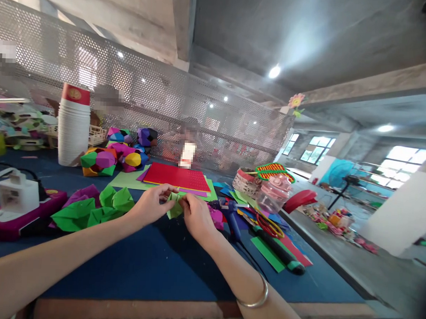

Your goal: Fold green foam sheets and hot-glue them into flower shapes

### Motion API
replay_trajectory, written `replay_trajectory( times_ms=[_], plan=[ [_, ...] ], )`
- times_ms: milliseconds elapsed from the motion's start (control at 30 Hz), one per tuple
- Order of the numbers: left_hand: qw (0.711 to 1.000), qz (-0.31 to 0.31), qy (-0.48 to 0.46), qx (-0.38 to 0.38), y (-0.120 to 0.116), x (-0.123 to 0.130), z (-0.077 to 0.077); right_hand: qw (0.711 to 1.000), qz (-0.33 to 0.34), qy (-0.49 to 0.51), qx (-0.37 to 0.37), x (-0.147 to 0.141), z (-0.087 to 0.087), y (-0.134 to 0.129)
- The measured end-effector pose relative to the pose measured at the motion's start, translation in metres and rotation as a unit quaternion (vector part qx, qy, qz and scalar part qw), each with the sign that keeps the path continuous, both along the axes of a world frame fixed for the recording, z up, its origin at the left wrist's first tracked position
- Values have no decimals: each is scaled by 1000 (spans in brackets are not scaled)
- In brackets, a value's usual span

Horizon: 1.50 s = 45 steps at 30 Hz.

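Observation:
Between my two hands is a small folded piece of light green paper (174,207), held above the blue table top (152,265). My left hand (153,203) pinches its left side with thumb and fingers. On the right side, my right hand (198,216) grips the paper's edge, its fingers curled inward. Left of my hands lie green folded paper pieces (77,214) with purple ones (86,194) behind. A stack of coloured paper sheets (175,176), red on top, lies just beyond my hands. Close to my right hand rests a blue glue gun (232,214).
A purple power strip (27,219) with a white plug (18,191) sits at left. Paper cups (73,130) and colourful folded paper balls (100,160) stand behind. Scissors (268,223), a black-handled tool (278,249) and a clear pink-lidded jar (273,192) are at right. A perforated panel (215,117) closes the back.

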<state>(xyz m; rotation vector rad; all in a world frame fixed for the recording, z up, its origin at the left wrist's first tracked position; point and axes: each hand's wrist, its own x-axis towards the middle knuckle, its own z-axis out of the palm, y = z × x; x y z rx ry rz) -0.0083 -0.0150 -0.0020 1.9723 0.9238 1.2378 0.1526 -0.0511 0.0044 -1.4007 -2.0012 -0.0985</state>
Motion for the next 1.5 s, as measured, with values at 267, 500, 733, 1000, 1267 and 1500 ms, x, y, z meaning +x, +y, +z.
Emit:
replay_trajectory(
  times_ms=[267,500,733,1000,1267,1500],
  plan=[
    [999,34,20,-5,8,-4,-5,1000,19,13,15,-3,0,-5],
    [999,15,8,-29,6,-1,-5,998,33,15,43,-2,-1,-3],
    [1000,9,5,-28,5,-1,-3,998,37,1,57,-3,2,-7],
    [999,11,13,-27,2,-1,-1,998,26,21,54,-2,2,-6],
    [1000,15,12,-23,4,0,-2,996,27,62,55,-2,4,-6],
    [999,22,17,-18,6,-1,-3,997,11,55,54,-1,3,-6]
  ],
)
